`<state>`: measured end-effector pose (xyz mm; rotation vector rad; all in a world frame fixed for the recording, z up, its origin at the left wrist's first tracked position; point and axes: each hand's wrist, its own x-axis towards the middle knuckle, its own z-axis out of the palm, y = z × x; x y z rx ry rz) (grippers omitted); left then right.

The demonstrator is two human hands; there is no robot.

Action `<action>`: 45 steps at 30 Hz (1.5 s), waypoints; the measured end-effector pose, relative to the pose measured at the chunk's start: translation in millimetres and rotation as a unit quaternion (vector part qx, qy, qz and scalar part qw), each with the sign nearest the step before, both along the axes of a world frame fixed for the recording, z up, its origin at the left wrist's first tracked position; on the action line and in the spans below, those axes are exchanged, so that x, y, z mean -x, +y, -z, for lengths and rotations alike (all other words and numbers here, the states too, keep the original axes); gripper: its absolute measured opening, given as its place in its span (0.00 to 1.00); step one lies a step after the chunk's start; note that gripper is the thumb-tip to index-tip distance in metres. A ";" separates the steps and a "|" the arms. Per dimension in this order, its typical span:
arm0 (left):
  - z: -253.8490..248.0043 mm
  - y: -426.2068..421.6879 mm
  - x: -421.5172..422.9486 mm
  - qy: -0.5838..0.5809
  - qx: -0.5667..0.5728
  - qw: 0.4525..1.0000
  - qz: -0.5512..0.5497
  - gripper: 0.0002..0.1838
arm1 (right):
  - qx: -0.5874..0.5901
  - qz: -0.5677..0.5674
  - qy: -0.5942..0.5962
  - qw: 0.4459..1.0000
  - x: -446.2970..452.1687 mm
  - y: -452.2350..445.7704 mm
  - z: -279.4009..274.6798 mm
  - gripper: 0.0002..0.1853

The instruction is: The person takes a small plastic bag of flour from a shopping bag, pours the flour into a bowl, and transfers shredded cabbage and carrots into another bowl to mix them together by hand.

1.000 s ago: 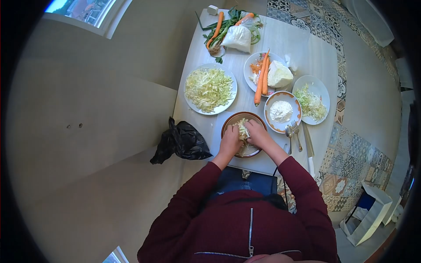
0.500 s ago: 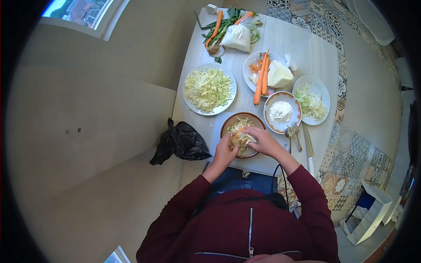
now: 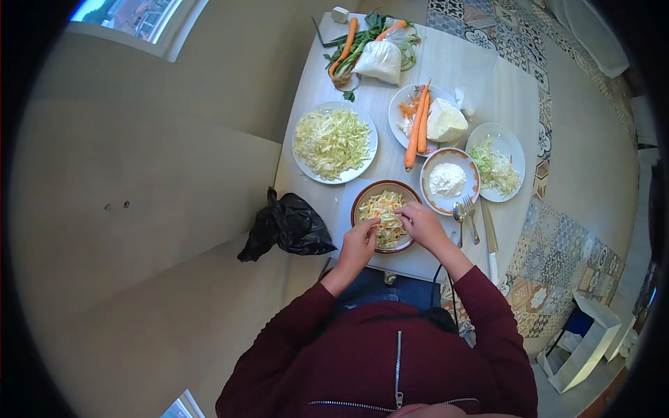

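In the head view, a brown-rimmed bowl (image 3: 355, 211) stands at the near edge of the table. Shredded cabbage (image 3: 385, 204) mixed with bits of orange carrot lies in it. My left hand (image 3: 358, 242) is over the bowl's left side, fingertips pinched together just above the shreds. Over the right side is my right hand (image 3: 422, 223), also with thumb and fingers drawn together. Whatever is between the fingertips of either hand is too small to make out. A bowl of white powder (image 3: 447, 180) sits just beyond my right hand.
A plate of shredded cabbage (image 3: 333, 145) is at the left, with a black plastic bag (image 3: 289, 224) nearby. Behind are carrots (image 3: 418, 132) and a cabbage chunk (image 3: 446, 121). On the right lie a spoon (image 3: 458, 214), a fork (image 3: 471, 219) and a knife (image 3: 490, 233).
Both hands have loosened from the clump of shreds and drawn slightly apart. The shreds now lie spread in the bowl, with more of them visible between my hands.
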<state>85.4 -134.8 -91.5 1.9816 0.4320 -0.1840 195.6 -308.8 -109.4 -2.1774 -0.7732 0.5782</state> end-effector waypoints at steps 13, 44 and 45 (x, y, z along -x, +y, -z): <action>-4.8 1.2 1.8 -0.073 0.025 0.994 -0.079 0.05 | -0.048 -0.029 -0.057 0.997 -100.4 87.7 -1.4 0.20; -2.2 13.9 16.4 -0.067 0.078 0.982 -0.161 0.06 | 0.183 -0.248 -0.136 0.941 -188.4 208.3 47.8 0.26; -2.8 14.2 16.2 -0.067 0.076 0.981 -0.164 0.06 | 0.168 -0.243 -0.136 0.946 -188.8 206.4 48.3 0.26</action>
